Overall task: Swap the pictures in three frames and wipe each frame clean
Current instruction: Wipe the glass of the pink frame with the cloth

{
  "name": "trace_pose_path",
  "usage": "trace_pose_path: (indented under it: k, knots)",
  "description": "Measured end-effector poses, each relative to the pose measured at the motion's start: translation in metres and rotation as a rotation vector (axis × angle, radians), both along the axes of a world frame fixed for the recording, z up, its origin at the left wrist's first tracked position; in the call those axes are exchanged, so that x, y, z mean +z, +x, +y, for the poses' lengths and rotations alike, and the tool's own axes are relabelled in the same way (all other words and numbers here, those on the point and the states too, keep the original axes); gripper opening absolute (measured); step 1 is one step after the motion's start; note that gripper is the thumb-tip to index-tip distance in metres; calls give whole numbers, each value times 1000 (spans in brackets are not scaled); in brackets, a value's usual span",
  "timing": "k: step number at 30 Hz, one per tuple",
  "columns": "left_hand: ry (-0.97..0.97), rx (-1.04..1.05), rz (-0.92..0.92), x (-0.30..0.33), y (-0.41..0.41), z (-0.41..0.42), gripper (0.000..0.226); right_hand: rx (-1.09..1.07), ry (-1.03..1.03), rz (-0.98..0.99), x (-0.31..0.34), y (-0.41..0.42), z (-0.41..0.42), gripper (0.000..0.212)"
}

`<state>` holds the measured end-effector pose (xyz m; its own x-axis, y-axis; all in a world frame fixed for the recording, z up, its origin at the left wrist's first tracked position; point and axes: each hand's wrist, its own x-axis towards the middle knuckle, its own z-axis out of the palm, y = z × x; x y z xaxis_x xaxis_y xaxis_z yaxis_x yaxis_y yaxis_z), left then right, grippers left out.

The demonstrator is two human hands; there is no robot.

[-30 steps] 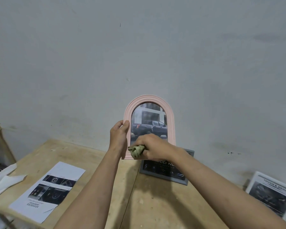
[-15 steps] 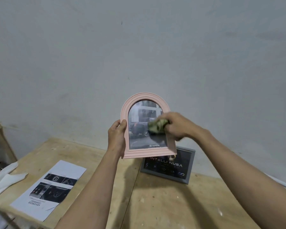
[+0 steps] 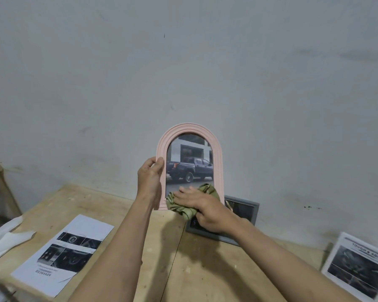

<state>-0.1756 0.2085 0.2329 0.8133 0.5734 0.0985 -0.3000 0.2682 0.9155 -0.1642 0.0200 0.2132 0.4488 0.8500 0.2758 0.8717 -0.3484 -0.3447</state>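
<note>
Gripping the pink frame (image 3: 218,162), left hand (image 3: 150,182) steadies it; right hand (image 3: 202,207) fingers (image 3: 184,190) press cloth (image 3: 183,209) flat.

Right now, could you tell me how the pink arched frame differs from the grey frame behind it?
The pink arched frame has a rounded top; the grey frame is rectangular. The pink frame is held up by the left hand while the right hand wipes it with a green cloth; the grey frame stands on the table, against the wall. Both hold pictures.
</note>
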Motion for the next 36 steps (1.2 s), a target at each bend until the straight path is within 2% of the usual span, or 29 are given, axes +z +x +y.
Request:
trace_pose_path:
  k: [1,3,4,6,8,10,13,15,18,21,26,28,30,31,32,34,36]
  knots:
    - [6,-1,23,-3,-1,1,17,-12,31,90,6,-2,-3,78]
    - [5,-23,44,-8,-1,-1,17,-98,231,203,31,0,-7,73]
    - [12,-36,39,-6,-3,-4,17,-163,364,156,47,8,-7,72]
    - [48,-65,35,-3,-2,-10,18,-274,524,-102,79,35,-5,72]
    - [77,-84,18,3,2,-16,19,-314,412,-397,102,60,-2,70]
    - [76,-64,-6,7,5,-17,19,-328,168,-600,100,75,0,59]
    - [-1,27,-21,10,10,-8,22,-420,-79,-604,71,63,-10,34]
    - [-11,58,-23,7,12,-3,20,-383,-175,-522,52,44,-17,16]
    - [13,76,7,-1,12,-2,18,-425,-252,-247,35,20,-18,15]
    - [3,70,16,-6,13,-7,19,-523,-188,25,37,13,-13,19]
    - [59,62,40,-6,16,-23,18,-424,-110,204,44,-8,26,23]
    - [46,59,54,-7,13,-27,19,-372,-77,336,50,-12,33,23]
    - [39,59,71,-9,11,-22,22,-342,49,539,65,-7,28,28]
    - [43,41,71,-10,9,-18,24,-343,172,561,76,-2,25,33]
    - [54,11,73,-9,9,-15,26,-347,324,472,89,7,22,41]
    - [78,-53,78,-3,5,-17,27,-344,535,59,112,35,19,53]
    - [94,-96,51,5,4,-25,24,-336,482,-213,121,63,21,65]
